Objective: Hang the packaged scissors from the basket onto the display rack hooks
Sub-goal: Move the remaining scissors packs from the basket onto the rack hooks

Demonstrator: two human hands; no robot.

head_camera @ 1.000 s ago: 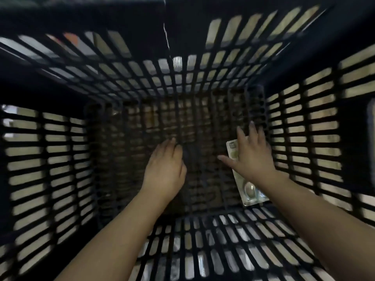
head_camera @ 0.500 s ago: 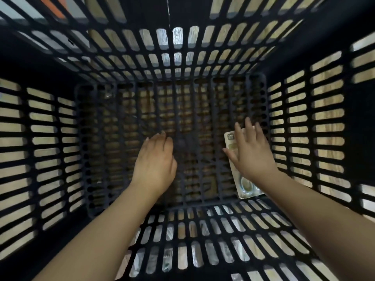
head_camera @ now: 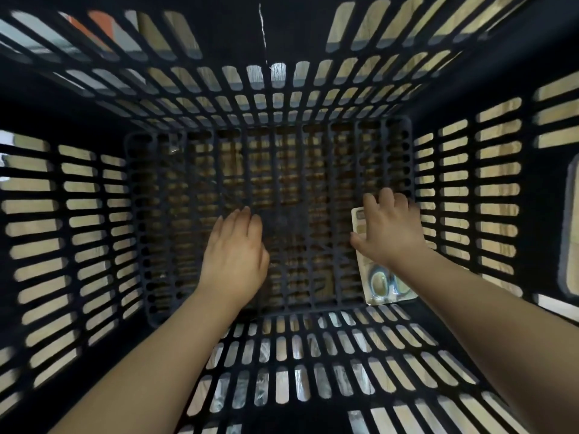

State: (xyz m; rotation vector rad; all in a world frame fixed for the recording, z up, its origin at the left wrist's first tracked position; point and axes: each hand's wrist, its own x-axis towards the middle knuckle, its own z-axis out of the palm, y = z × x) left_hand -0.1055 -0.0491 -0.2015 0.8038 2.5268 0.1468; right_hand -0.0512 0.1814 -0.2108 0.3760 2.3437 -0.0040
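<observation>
- Looking straight down into a dark slotted basket [head_camera: 94,214], both arms reaching to the bottom.
- Only one scissors pack [head_camera: 380,277] shows in there, lying flat on the basket floor, tucked against the right wall near the right-near corner. Blue handle loops show through the blister at the near end, card end pointing away.
- The right hand [head_camera: 391,230] sits on top of that pack, covering its middle. Fingers are curling down over the far part and the thumb is stuck out toward the basket's centre. Looks to me like it's closing on the pack, but whether it really has hold of it yet, can't tell. The pack looks flat on the floor, not lifted.
- The left hand [head_camera: 235,255] is over the middle of the basket floor, fingers loosely bent, nothing in it. Just hanging there relaxed.
- The rest of the floor shows only grid with brownish stuff under the slots, no other packs that I can spot.
- Progress guess: if this is the last pack, the basket end is almost done. What's left is to get a proper grip, lift it out, and hang it on a hook.
- The rack and hooks aren't in view at all, so no idea how many are already hung.
</observation>
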